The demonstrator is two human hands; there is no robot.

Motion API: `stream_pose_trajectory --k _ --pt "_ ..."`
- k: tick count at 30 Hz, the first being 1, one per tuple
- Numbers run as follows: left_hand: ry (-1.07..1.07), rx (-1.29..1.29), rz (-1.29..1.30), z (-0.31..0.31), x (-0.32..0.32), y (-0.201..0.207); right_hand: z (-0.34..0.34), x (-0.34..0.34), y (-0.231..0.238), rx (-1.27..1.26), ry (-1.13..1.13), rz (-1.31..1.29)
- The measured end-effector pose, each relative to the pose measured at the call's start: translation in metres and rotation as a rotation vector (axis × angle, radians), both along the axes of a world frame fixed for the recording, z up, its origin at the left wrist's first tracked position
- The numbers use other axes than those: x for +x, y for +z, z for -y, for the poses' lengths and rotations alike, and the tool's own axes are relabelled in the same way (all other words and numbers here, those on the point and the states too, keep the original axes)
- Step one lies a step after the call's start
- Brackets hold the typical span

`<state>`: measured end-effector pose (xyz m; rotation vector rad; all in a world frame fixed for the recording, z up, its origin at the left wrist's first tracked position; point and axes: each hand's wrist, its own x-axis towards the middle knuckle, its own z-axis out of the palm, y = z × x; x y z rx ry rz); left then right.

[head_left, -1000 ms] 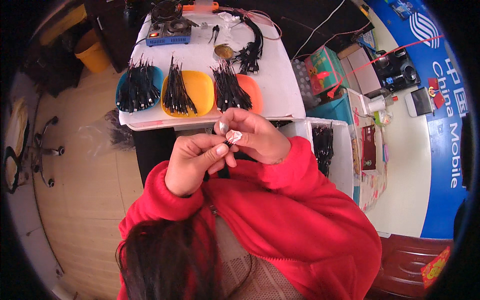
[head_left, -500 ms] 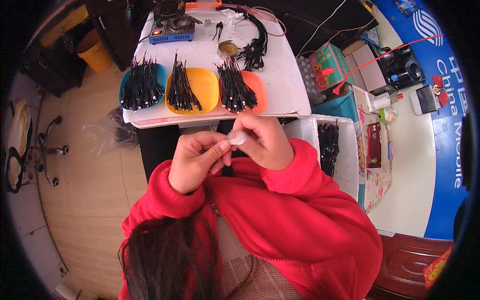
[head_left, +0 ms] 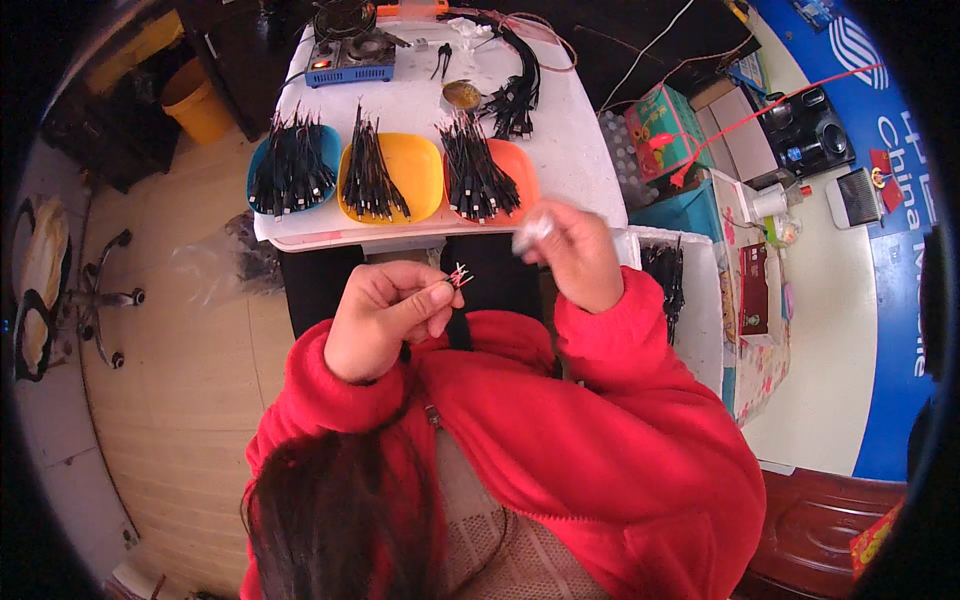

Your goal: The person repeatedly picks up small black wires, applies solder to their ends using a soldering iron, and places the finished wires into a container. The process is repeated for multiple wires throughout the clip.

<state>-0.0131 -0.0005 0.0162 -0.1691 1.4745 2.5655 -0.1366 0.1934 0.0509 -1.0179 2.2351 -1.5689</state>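
"What is the left hand (head_left: 385, 310) doing?"

"Its thumb and fingers (head_left: 432, 298) are pinched together on thin wires with red and white ends (head_left: 459, 275), which fan out just past the fingertips."

"And the right hand (head_left: 580, 258)?"

"Raised apart from the left, its fingers are curled around a blurred, crumpled whitish wad (head_left: 535, 232); how tightly, I cannot tell."

"What lies beyond the fingers?"

"A white desk (head_left: 580, 150) bearing teal (head_left: 331, 148), yellow (head_left: 422, 170) and orange plastic plates (head_left: 526, 180), each piled with black cables (head_left: 292, 175)."
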Motion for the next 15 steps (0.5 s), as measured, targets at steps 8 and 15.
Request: stream_pose_trajectory --k 8,15 --pt "-0.125 0.088 -0.044 -0.002 0.004 0.007 0.002 0.015 0.013 -0.089 0.346 -0.618" --pt "-0.138 -0.092 -0.049 -0.004 0.004 0.012 0.000 0.023 0.009 -0.033 0.304 -0.425"
